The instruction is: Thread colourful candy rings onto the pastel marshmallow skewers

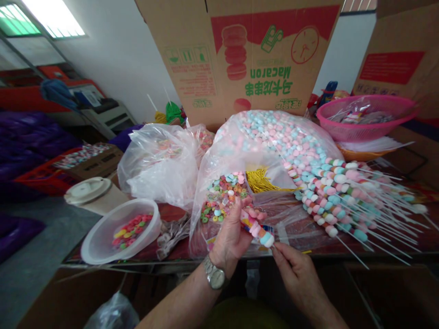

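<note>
A skewer of pink, orange, white and blue marshmallows [263, 236] spans the space between my two hands. My left hand [230, 233], with a watch at the wrist, is wrapped round its upper end, and the fingers partly hide what lies there. At the lower end, my right hand [297, 267] pinches the skewer just past the last white piece. Behind my left hand, a clear bag holds ring-shaped cereal [219, 201] and small marshmallows. Gold twist ties [262, 181] lie in a bundle just beyond.
Finished marshmallow skewers [339, 196] are piled at right, sticks pointing toward me. A large bag of marshmallows [274, 132] stands behind. At left are a plastic bowl [94, 242] of cereal rings and a lidded cup [98, 194]. A pink basket [366, 125] and a cardboard box [192, 73] stand farther back.
</note>
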A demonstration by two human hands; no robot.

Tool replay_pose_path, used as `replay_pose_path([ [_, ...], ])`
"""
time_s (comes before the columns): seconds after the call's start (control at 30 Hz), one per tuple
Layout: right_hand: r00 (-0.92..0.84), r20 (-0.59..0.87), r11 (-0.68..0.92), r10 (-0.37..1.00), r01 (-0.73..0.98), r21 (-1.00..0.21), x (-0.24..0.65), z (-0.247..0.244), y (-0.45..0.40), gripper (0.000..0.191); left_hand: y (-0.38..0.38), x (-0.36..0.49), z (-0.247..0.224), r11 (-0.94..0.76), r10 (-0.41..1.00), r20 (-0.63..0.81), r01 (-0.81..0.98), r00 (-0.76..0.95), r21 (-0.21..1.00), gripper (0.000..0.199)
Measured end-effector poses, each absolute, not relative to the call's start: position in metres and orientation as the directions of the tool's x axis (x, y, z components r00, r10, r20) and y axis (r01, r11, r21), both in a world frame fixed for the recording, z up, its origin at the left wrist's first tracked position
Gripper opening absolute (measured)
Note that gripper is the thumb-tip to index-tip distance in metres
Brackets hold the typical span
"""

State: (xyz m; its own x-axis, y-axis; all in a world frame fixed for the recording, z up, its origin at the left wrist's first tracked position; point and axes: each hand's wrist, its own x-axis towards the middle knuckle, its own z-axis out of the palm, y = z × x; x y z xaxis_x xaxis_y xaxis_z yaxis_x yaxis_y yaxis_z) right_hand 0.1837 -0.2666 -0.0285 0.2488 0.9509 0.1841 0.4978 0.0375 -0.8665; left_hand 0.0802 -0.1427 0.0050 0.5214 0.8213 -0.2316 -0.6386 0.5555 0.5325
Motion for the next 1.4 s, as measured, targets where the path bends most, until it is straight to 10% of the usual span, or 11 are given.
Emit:
replay_pose_path([
  [0.17,0.228,0.339,0.166,0.912,0.552,-0.817,0.172,-0.033,-0.265,0.030,-0.140,0.082,0.009,0.580,0.809,-0.296,-0.609,0.507,0.542,0.039],
  [0.6,0.218,0.043,-0.037,0.975,0.349,-0.936,0.190,-0.029,-0.263,0.037,-0.152,0.073,0.005,0.635,0.684,-0.343,-0.293,0.644,0.715,0.043],
  [0.73,0.205,0.006,-0.075,0.979,0.382,-0.921,0.194,-0.029,-0.266,0.039,-0.134,0.062,0.006,0.631,0.729,-0.267,-0.468,0.630,0.618,0.048],
  [1.1,0.246,0.362,0.103,0.899,0.685,-0.721,0.174,-0.033,-0.246,0.031,-0.158,0.097,0.000,0.622,0.783,-0.411,-0.588,0.467,0.517,0.036],
  [1.4,0.179,0.380,0.144,0.908,0.717,-0.683,0.175,-0.041,-0.256,0.030,-0.160,0.090,-0.008,0.648,0.760,-0.451,-0.585,0.467,0.487,0.037],
])
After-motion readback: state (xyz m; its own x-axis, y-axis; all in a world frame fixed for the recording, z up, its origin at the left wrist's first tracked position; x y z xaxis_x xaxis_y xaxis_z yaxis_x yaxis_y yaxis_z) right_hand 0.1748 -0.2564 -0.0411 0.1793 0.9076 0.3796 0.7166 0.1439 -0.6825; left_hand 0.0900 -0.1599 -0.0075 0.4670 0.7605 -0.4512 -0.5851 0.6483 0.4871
